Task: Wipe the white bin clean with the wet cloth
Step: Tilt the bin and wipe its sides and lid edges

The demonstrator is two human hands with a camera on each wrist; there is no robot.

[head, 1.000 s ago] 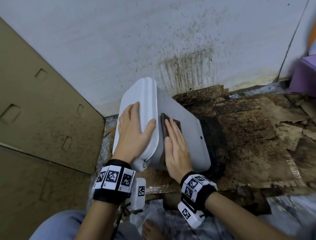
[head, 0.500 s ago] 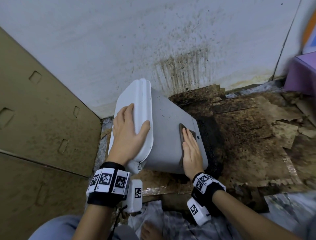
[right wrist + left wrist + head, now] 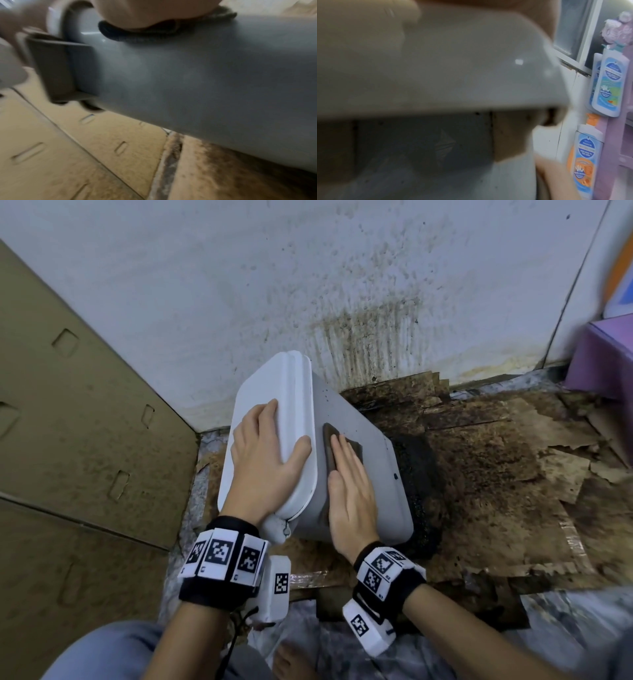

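The white bin (image 3: 376,463) lies tilted on the floor, its lid (image 3: 274,385) facing left. My left hand (image 3: 270,446) lies spread on the lid with straight fingers, the thumb over the lid's rim. My right hand (image 3: 349,481) presses flat on a dark brown cloth (image 3: 346,441) against the bin's upper side, close to the lid. In the right wrist view the cloth (image 3: 123,35) shows under my palm on the bin's grey side (image 3: 188,81). The left wrist view is filled by the blurred lid (image 3: 402,67).
Cardboard sheets (image 3: 85,422) stand to the left. Behind the bin rises a stained white wall (image 3: 342,285). Dirty torn cardboard (image 3: 496,457) covers the floor to the right. A purple rack (image 3: 603,361) stands at the far right, with bottles (image 3: 606,86) on it.
My right hand slid the cloth down toward the bin's base, then back up beside the lid. The left hand stayed on the lid.
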